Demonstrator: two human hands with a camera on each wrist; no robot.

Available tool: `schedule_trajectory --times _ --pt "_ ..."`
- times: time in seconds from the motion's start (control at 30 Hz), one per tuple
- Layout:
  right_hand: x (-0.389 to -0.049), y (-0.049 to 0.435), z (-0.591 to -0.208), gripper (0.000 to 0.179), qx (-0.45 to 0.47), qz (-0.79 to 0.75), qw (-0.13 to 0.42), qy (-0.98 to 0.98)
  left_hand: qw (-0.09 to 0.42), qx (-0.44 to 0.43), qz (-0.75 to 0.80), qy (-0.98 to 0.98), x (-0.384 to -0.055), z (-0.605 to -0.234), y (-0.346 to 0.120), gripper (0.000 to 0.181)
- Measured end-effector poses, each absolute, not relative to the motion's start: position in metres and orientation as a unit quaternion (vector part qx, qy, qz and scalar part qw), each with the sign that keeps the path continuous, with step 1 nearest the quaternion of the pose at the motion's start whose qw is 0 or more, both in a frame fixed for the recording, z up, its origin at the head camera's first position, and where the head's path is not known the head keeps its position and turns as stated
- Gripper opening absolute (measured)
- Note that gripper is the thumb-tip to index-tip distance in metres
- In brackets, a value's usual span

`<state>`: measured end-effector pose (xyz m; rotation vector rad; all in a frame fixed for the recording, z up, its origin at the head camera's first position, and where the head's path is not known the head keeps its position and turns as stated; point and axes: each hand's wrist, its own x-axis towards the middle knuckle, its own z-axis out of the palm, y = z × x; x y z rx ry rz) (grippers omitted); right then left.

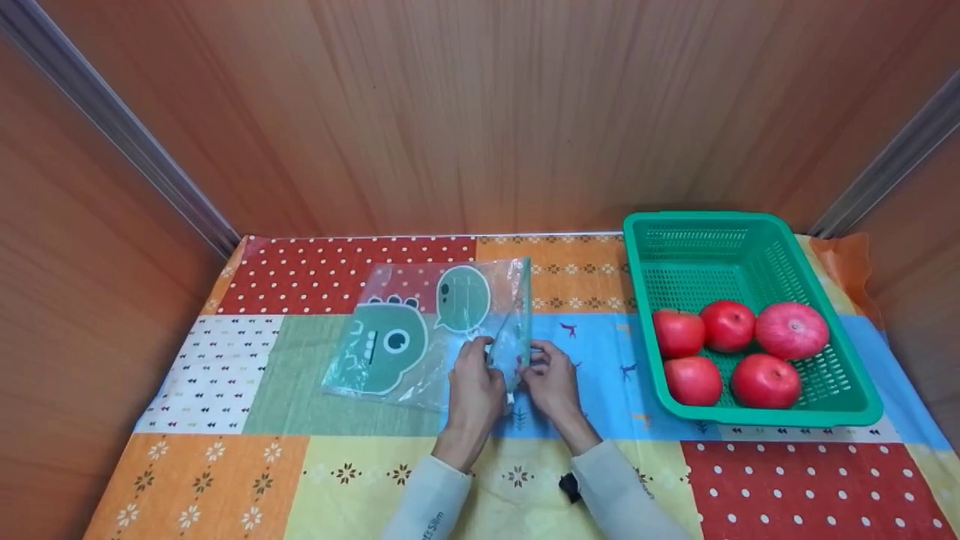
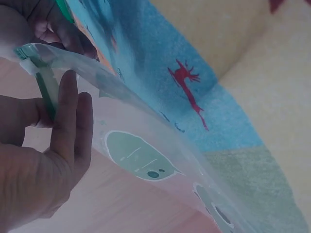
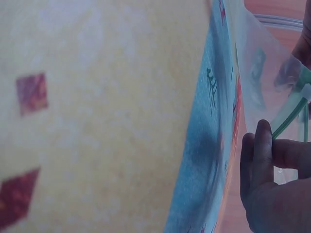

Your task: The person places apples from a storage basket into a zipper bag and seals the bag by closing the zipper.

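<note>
A clear zip bag (image 1: 420,337) with a green dinosaur and a speech bubble printed on it lies flat, its green zip strip (image 1: 525,300) on the right side. My left hand (image 1: 478,390) pinches the bag near the strip's front end, thumb and fingers on either side. In the left wrist view a white slider (image 2: 30,66) sits on the strip close to those fingers. The right hand (image 1: 553,379) pinches the green edge between thumb and fingertips, as the right wrist view shows. There, the bag's mouth parts into two edges beside the white slider (image 3: 306,91).
On the right stands a green plastic basket (image 1: 754,416) with several red apples (image 1: 765,381) and a pinkish round fruit (image 1: 792,331) in it. A patchwork cloth (image 1: 210,480) covers the table. Wooden panels (image 1: 480,112) enclose the back and sides.
</note>
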<state>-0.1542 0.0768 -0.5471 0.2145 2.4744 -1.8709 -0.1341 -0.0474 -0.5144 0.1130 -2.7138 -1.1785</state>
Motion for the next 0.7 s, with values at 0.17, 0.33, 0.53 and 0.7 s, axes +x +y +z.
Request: schedule_trajectory --times 0.17,0.33,0.53,0.7 --pt "-0.153 0.079 -0.548 0.039 0.067 -0.606 0.009 0.793 0.115 0.031 -0.398 -0.91 -0.134 -0.513 -0.048 0.026" --pt "-0.154 0.082 -0.549 0.039 0.071 -0.602 0.003 0.795 0.136 0.025 -0.391 -0.91 -0.134 -0.509 -0.048 0.021" --pt "-0.154 0.083 -0.55 0.039 0.073 -0.603 0.002 0.794 0.159 0.028 -0.375 -0.913 -0.134 -0.504 -0.049 0.015" --pt "-0.154 0.084 -0.55 0.039 0.074 -0.615 0.004 0.785 0.17 0.041 -0.359 -0.917 -0.134 -0.5 -0.049 0.015"
